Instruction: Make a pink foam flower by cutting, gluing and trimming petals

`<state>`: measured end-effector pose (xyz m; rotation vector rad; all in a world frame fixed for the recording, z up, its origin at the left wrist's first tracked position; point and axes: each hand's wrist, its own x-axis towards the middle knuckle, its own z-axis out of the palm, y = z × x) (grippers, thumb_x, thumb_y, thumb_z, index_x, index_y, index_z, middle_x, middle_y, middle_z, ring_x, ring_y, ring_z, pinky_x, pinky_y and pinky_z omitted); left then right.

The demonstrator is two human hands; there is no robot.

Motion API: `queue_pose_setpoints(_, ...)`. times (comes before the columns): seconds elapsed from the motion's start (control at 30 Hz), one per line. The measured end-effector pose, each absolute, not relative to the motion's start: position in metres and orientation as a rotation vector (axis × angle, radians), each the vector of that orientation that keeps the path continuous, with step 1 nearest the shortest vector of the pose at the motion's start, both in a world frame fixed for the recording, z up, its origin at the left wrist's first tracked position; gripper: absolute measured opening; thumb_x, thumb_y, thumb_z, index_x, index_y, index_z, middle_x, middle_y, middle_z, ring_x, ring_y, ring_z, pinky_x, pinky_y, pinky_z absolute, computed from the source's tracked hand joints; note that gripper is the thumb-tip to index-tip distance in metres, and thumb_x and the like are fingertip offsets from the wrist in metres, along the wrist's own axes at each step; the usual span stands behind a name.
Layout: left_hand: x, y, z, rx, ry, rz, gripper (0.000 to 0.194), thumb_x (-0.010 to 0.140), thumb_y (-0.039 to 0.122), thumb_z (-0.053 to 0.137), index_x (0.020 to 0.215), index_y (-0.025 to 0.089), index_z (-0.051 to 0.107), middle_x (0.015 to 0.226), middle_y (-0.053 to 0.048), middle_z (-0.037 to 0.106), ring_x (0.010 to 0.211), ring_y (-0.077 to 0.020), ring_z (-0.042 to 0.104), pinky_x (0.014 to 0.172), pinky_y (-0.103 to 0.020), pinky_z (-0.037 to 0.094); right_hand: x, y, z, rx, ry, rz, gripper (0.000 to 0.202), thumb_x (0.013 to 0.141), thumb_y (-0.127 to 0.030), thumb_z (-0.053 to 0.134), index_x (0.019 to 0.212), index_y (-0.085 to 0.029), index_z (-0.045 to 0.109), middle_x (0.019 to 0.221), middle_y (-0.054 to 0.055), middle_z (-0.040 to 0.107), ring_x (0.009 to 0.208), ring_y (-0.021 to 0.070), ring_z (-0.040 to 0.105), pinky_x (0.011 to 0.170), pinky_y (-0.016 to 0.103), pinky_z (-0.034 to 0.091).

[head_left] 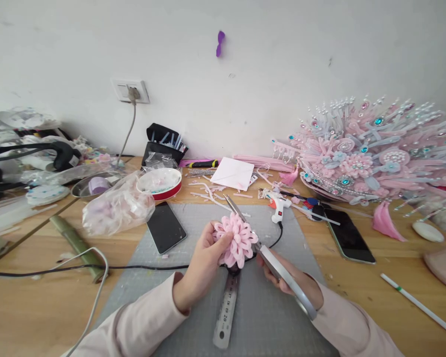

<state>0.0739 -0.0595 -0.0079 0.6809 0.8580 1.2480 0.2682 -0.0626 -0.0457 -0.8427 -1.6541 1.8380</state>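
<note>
Over the middle of the mat, my left hand [203, 255] pinches a pink fuzzy flower [240, 239] with looped petals, thumb on its front. My right hand [288, 277] is wrapped round the silver-grey handles of a pair of scissors [288, 281]. Their pointed blades pass behind the flower and show above it at the upper left. The middle of the blades is hidden, so I cannot tell whether they touch a petal. Below the flower, a steel ruler [226, 312] lies on the grey cutting mat [186, 322]; its far end is covered by a small dark object.
A hot glue gun [278, 207] lies behind my right hand. Two phones, one left [166, 227] and one right [347, 235], rest nearby. A large pink-and-blue beaded headpiece [357, 153] fills the back right. A plastic bag [117, 208], red-rimmed tin [167, 192] and bamboo piece [78, 248] are left.
</note>
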Motion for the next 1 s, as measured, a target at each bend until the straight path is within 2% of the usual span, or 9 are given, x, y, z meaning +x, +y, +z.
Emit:
queue_pose_setpoints(0.1,0.075,-0.061,-0.008,0.647,0.854,1.248,0.026,0.066,0.027,0.07,0.08,0.018,0.05,0.071,0.002,0.063,0.055,-0.0081,0.057,0.049,-0.017,0.043,0.27,-0.061,-0.052,-0.801,-1.722,1.826,0.07,0.057,-0.074,0.056,0.102,-0.022,0.046,0.071,-0.003,0.033,0.055,0.0091,0.022,0.045,0.022,0.021)
queue_pose_setpoints(0.27,0.077,-0.065,-0.008,0.613,0.812,1.239,0.024,0.066,0.025,0.07,0.082,0.018,0.053,0.072,0.002,0.064,0.057,-0.0076,0.057,0.052,-0.016,0.043,0.27,-0.063,-0.049,-0.844,-1.818,1.702,0.06,0.068,-0.056,0.062,0.114,-0.023,0.043,0.076,-0.002,0.034,0.061,0.0106,0.03,0.052,0.022,0.028)
queue_pose_setpoints(0.4,0.078,-0.066,-0.009,0.581,0.81,1.237,0.025,0.064,0.026,0.071,0.08,0.018,0.055,0.073,0.002,0.065,0.058,-0.0082,0.057,0.054,-0.017,0.043,0.267,-0.065,-0.046,-0.86,-1.837,1.625,0.049,0.076,-0.053,0.055,0.112,-0.023,0.045,0.078,-0.001,0.036,0.064,0.0121,0.034,0.058,0.024,0.034)
queue_pose_setpoints(0.57,0.077,-0.065,-0.009,0.591,0.787,1.231,0.024,0.065,0.026,0.071,0.082,0.018,0.055,0.073,0.001,0.065,0.056,-0.0079,0.057,0.054,-0.018,0.044,0.267,-0.062,-0.056,-0.889,-1.863,1.507,0.041,0.078,-0.052,0.054,0.106,-0.022,0.049,0.079,0.0,0.039,0.067,0.0136,0.038,0.064,0.026,0.038)
queue_pose_setpoints(0.7,0.076,-0.063,-0.011,0.614,0.789,1.222,0.023,0.069,0.026,0.067,0.084,0.018,0.052,0.076,0.0,0.065,0.06,-0.0094,0.059,0.054,-0.018,0.045,0.268,-0.059,-0.059,-0.927,-1.796,1.509,0.034,0.075,-0.053,0.056,0.084,-0.021,0.047,0.071,-0.002,0.036,0.06,0.0114,0.034,0.054,0.024,0.033)
queue_pose_setpoints(0.77,0.075,-0.062,-0.011,0.629,0.813,1.237,0.022,0.07,0.026,0.067,0.082,0.018,0.05,0.076,0.0,0.065,0.061,-0.01,0.06,0.055,-0.019,0.045,0.268,-0.059,-0.057,-0.945,-1.712,1.615,0.036,0.074,-0.055,0.057,0.079,-0.022,0.043,0.066,-0.004,0.033,0.053,0.0091,0.029,0.047,0.022,0.028)
queue_pose_setpoints(0.9,0.072,-0.057,-0.013,0.691,0.896,1.342,0.023,0.07,0.026,0.067,0.079,0.02,0.046,0.073,0.003,0.063,0.062,-0.0098,0.059,0.056,-0.018,0.046,0.27,-0.06,-0.053,-0.92,-1.53,1.845,0.046,0.069,-0.064,0.055,0.083,-0.023,0.041,0.058,-0.007,0.027,0.046,0.0064,0.02,0.041,0.019,0.017)
queue_pose_setpoints(1.0,0.067,-0.052,-0.015,0.772,0.957,1.428,0.022,0.072,0.028,0.065,0.083,0.02,0.047,0.074,0.003,0.062,0.061,-0.0089,0.058,0.057,-0.019,0.046,0.271,-0.06,-0.049,-0.824,-1.543,1.858,0.058,0.063,-0.073,0.053,0.092,-0.023,0.045,0.061,-0.006,0.034,0.045,0.0064,0.021,0.039,0.02,0.018)
